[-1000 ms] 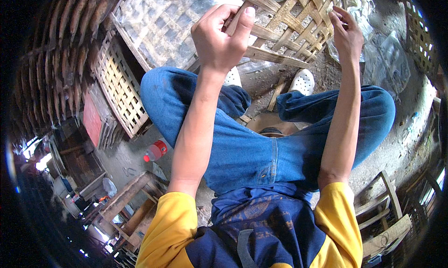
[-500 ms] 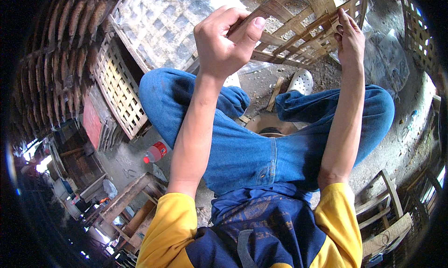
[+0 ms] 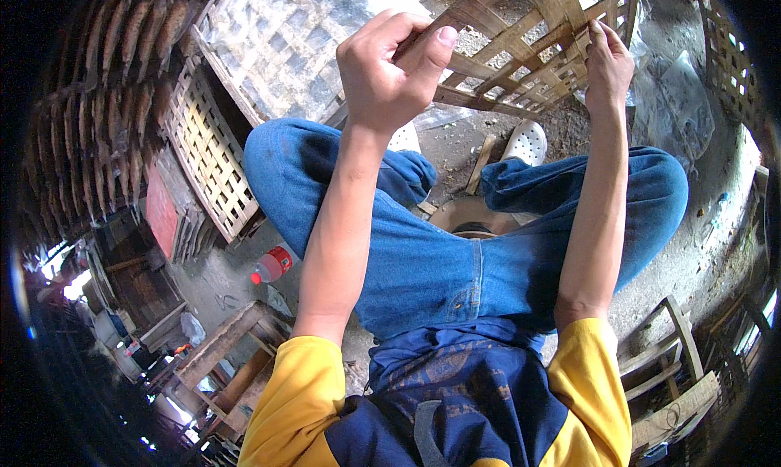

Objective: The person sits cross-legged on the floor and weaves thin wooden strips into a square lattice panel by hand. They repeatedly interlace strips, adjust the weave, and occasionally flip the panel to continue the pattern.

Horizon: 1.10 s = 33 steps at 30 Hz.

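Note:
A woven panel of flat bamboo strips (image 3: 521,44) with open square gaps is raised in front of me at the top of the view. My left hand (image 3: 389,72) is closed on its left edge, thumb extended along the strip. My right hand (image 3: 608,64) is closed at the panel's right side, its fingertips pinching a strip. Below the panel are my crossed legs in blue jeans (image 3: 439,272) and two white clogs (image 3: 524,141), the left one partly hidden behind my left wrist.
Sheeted woven panels (image 3: 268,44) and a pale lattice tray (image 3: 210,150) lean at left. A red-capped bottle (image 3: 275,264) lies beside my left knee. Crumpled plastic (image 3: 675,109) and another lattice (image 3: 724,52) are at upper right. Wooden frames (image 3: 679,353) stand lower right.
Over the last second the panel has tilted and shifted slightly right, now showing darker, shaded strips. Both hands moved slightly with it; the right fingers moved onto another part of the weave.

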Available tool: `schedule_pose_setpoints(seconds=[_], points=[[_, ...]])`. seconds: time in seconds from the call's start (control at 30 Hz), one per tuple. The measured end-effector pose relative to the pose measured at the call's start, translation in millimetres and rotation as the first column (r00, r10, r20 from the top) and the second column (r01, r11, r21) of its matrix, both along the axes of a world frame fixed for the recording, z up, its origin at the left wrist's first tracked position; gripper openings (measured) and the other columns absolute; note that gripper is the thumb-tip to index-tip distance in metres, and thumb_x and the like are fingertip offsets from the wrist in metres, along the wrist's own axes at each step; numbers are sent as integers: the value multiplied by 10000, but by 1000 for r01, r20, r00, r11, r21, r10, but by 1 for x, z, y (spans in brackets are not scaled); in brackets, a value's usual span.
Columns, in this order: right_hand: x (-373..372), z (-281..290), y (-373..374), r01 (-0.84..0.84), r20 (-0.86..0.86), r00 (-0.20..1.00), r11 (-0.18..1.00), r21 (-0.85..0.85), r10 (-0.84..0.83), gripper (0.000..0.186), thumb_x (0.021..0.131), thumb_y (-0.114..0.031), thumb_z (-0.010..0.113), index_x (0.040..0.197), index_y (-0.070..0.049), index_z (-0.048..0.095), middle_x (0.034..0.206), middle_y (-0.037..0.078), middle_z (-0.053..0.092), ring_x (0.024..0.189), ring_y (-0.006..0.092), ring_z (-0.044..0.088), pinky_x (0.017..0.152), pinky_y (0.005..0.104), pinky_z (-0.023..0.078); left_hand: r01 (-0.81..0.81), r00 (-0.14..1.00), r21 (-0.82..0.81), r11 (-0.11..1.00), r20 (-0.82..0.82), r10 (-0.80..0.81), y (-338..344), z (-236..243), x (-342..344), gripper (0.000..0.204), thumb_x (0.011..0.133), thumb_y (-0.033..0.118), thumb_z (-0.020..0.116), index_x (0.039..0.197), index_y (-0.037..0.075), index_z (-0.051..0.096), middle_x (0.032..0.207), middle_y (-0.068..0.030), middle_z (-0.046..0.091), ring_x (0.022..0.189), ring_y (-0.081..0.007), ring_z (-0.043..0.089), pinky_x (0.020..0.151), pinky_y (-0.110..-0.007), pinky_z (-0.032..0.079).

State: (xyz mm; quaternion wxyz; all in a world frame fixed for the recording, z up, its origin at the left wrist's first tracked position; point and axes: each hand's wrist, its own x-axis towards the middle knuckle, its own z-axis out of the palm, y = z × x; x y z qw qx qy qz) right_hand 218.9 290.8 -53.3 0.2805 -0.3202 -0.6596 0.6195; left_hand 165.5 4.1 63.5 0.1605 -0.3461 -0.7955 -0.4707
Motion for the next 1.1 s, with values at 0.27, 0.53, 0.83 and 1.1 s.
schedule_pose_setpoints(seconds=[0.27, 0.53, 0.83, 1.1], points=[[6, 8, 8, 83, 53, 996, 990, -116, -77, 353, 924, -322, 723, 1114, -28, 758, 809, -16, 641, 708, 66, 525, 640, 231, 425, -3, 1000, -2, 1000, 3, 3, 1, 0, -1, 294, 865, 309, 731, 746, 40, 712, 651, -56, 632, 553, -159, 603, 510, -284, 438], [5, 5, 6, -26, -24, 999, 982, -188, 22, 333, 932, -285, 721, 1103, 0, 749, 821, -20, 647, 705, 53, 528, 630, 218, 415, 4, 1000, -5, 1000, -25, -5, -1, -1, -1, 293, 866, 309, 733, 742, 45, 705, 646, -54, 628, 547, -156, 597, 507, -284, 436], [2, -4, 3, 42, -30, 999, 999, 32, -41, 320, 941, -292, 726, 1102, -16, 737, 816, -22, 639, 705, 47, 523, 622, 216, 406, -1, 1000, 0, 1000, -10, 1, 1, -1, -1, 300, 872, 316, 732, 740, 48, 704, 646, -49, 632, 544, -150, 599, 504, -284, 437], [3, 17, -2, 91, -153, 986, 978, 189, -62, 350, 912, -308, 766, 1129, -35, 732, 1035, 56, 723, 937, 118, 641, 848, 248, 493, -11, 1000, -15, 1000, 14, 11, 0, -1, -1, 296, 875, 312, 729, 757, 41, 710, 657, -60, 638, 565, -169, 609, 523, -293, 446]])
